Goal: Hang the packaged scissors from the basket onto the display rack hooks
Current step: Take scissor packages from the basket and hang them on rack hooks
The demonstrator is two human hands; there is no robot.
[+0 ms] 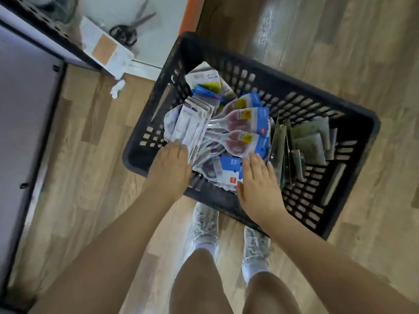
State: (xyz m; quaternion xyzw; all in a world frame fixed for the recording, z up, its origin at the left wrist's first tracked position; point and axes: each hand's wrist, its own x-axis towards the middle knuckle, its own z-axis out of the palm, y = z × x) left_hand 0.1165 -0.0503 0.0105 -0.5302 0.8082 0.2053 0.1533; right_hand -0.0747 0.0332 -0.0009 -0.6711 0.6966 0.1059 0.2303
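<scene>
A black basket sits on the wood floor, holding a heap of packaged scissors; the left hand reaches over the near rim onto a stack of white packs, its fingertips hidden, so whether its grip holds one I cannot tell; the right hand lies flat with straight fingers on a blue-carded pack; clear packs stand on edge to the right; a blurred shelf with what seems a scissors pack is at upper left.
</scene>
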